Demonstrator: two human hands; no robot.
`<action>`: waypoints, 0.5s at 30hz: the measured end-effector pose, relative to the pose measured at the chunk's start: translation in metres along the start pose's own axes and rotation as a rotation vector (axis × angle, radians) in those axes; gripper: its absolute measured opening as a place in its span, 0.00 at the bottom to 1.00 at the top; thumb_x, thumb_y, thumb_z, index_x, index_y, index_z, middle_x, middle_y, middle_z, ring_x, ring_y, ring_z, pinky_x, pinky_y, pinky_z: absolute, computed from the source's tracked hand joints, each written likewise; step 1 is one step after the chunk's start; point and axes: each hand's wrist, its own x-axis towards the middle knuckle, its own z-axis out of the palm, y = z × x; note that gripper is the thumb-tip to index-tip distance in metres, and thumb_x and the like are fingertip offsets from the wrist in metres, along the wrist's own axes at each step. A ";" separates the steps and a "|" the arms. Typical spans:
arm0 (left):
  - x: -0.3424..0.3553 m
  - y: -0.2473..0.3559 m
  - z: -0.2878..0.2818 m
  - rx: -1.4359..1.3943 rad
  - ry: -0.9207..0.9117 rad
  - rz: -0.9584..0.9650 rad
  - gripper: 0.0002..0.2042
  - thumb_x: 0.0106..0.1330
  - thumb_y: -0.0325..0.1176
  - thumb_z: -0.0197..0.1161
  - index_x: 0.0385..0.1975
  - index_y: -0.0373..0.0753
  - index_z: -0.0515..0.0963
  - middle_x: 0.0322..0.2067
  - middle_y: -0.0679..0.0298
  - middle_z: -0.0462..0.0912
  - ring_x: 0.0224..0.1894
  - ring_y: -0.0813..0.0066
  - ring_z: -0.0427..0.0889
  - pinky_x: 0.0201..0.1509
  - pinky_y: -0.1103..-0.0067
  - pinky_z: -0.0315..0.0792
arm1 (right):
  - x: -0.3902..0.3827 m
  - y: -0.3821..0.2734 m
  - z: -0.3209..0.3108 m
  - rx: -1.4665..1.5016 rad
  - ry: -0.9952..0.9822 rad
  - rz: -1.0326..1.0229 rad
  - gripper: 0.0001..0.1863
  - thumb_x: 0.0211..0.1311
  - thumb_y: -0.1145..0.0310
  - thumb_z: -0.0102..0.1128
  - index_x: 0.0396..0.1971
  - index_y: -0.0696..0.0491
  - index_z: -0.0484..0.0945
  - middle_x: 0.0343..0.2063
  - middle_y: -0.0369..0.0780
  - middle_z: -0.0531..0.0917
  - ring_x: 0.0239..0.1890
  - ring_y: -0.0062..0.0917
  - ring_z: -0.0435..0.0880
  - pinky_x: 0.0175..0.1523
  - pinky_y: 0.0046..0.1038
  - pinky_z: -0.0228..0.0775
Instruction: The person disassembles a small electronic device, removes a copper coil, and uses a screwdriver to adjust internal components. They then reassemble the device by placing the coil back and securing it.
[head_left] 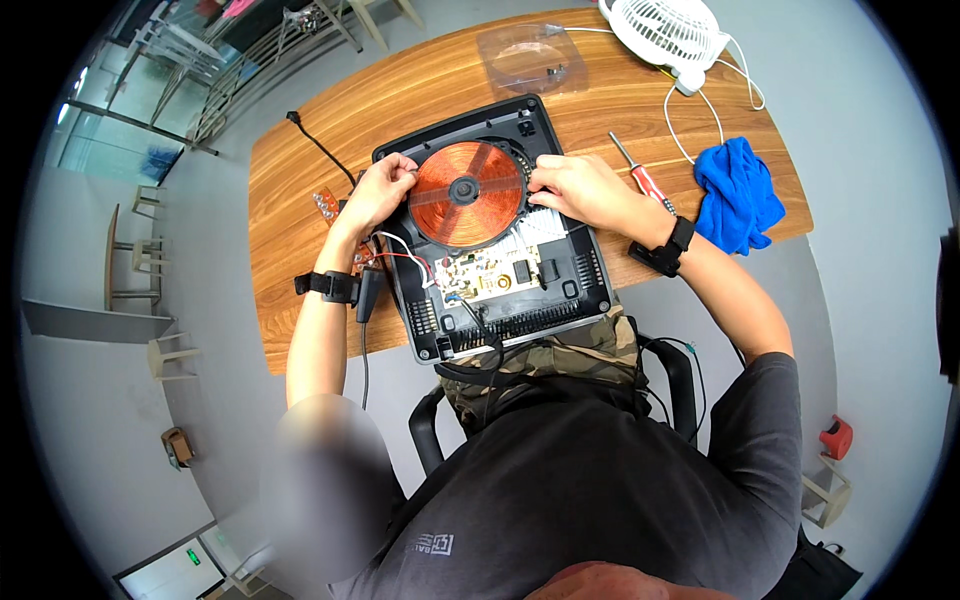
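An opened induction cooker's black housing (590, 262) rests at the table's near edge, over my lap. Inside it sits a round copper coil (440, 205) with dark bands crossing it and a dark centre. My left hand (380, 192) pinches the coil's left rim between thumb and fingers. At the opposite rim, the curled fingers of my right hand (575, 188) grip the coil's edge; their tips are partly hidden. Nearer to me in the housing lies a pale circuit board (490, 278), with white and red wires running to its left side.
A screwdriver (645, 180) with a red handle lies right of the housing, beside a blue cloth (738, 195). A white fan (665, 35) with its cable and a clear plastic tray (530, 62) are at the back. A small orange board (325, 207) and a black power cord (320, 145) lie left.
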 end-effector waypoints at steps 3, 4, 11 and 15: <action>0.005 -0.002 -0.001 0.069 0.004 0.061 0.08 0.73 0.32 0.62 0.43 0.33 0.78 0.30 0.70 0.80 0.34 0.82 0.77 0.41 0.80 0.73 | -0.001 -0.004 -0.004 -0.019 -0.059 -0.004 0.08 0.65 0.65 0.68 0.35 0.53 0.83 0.34 0.40 0.82 0.37 0.41 0.85 0.40 0.42 0.77; 0.006 -0.003 -0.001 0.104 0.008 0.074 0.09 0.73 0.32 0.62 0.44 0.33 0.78 0.30 0.70 0.80 0.34 0.81 0.77 0.42 0.80 0.74 | -0.001 -0.006 -0.006 -0.018 -0.086 -0.002 0.08 0.65 0.64 0.67 0.36 0.52 0.83 0.35 0.39 0.82 0.39 0.41 0.85 0.41 0.42 0.78; 0.011 -0.003 0.006 0.175 0.057 0.086 0.11 0.73 0.34 0.64 0.46 0.33 0.81 0.34 0.65 0.85 0.37 0.78 0.81 0.47 0.76 0.76 | -0.006 -0.008 -0.008 -0.002 -0.124 0.035 0.08 0.64 0.64 0.68 0.35 0.54 0.84 0.35 0.40 0.83 0.40 0.41 0.86 0.43 0.42 0.78; 0.011 -0.002 0.007 0.172 0.078 0.083 0.12 0.73 0.35 0.65 0.46 0.33 0.82 0.35 0.64 0.86 0.38 0.77 0.82 0.48 0.77 0.76 | -0.007 -0.008 -0.008 0.018 -0.124 0.068 0.08 0.64 0.65 0.68 0.36 0.54 0.86 0.35 0.40 0.84 0.41 0.41 0.86 0.44 0.43 0.78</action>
